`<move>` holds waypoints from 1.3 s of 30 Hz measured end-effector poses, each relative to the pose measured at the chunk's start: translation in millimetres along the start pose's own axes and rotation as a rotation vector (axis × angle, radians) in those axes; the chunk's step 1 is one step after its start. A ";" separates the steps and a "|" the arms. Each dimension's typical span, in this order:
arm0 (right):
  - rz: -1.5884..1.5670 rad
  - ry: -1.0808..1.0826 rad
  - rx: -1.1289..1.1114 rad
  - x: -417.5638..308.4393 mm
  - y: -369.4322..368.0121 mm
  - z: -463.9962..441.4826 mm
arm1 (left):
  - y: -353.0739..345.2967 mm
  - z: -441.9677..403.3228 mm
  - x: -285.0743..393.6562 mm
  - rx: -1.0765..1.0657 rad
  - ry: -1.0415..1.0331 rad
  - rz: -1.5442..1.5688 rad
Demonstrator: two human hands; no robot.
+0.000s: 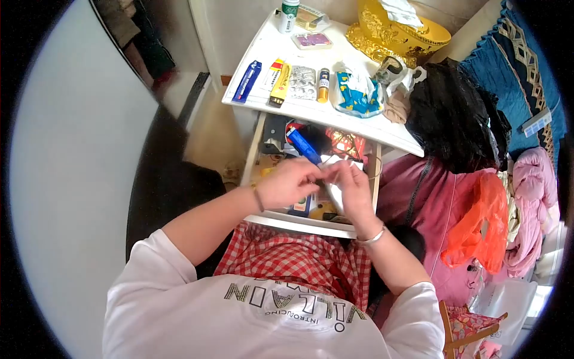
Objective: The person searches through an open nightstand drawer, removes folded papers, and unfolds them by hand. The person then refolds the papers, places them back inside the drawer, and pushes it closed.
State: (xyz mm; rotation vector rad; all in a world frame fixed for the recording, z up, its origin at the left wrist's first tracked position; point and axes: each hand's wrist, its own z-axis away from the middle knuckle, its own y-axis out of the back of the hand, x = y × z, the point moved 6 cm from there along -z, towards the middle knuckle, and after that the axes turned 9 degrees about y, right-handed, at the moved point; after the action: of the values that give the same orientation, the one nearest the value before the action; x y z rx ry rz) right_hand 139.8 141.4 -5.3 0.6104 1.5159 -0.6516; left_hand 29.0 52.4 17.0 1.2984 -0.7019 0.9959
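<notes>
Above an open drawer (302,226), my left hand (288,184) and my right hand (353,190) meet at the fingertips. Both have their fingers bent and pinched together; whatever is between them is too small or hidden to name. Just beyond the fingertips a blue tube-shaped object (303,145) slants across the drawer; whether a finger touches it I cannot tell. A white flat object (336,194) shows partly beneath my right hand. Inside the drawer also lie a dark pouch (275,130), a red and gold item (345,142) and small packets, partly covered by my hands.
On the white tabletop (251,90) lie a blue box (247,81), a yellow box (280,85), blister packs (302,82), a small bottle (323,85) and a blue wipes pack (359,96). A gold ornate container (397,33) stands behind. Black (454,113) and orange (478,224) bags are at right.
</notes>
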 end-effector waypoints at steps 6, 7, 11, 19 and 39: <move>0.074 -0.358 -0.075 21.3 25.5 5.9 | 40.7 -26.1 -33.6 0.630 0.041 -0.924; 0.072 -0.359 -0.083 23.5 21.7 7.7 | 41.6 -31.9 -41.6 0.633 0.049 -0.927; 0.204 -0.386 -0.278 24.7 2.8 14.0 | 36.2 -42.0 -50.0 0.383 0.191 -0.953; 0.526 -0.070 -0.216 5.8 7.9 2.4 | -5.1 -9.9 -36.5 0.295 0.231 -0.601; 1.018 0.165 -0.411 -14.1 -9.4 -1.8 | -7.5 -57.6 -77.8 0.308 0.393 -0.399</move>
State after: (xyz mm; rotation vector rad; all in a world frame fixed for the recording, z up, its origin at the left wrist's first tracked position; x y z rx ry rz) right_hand 132.4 136.3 9.3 1.0010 1.2141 0.4852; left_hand -4.2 93.5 -64.5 1.3816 0.0171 1.0087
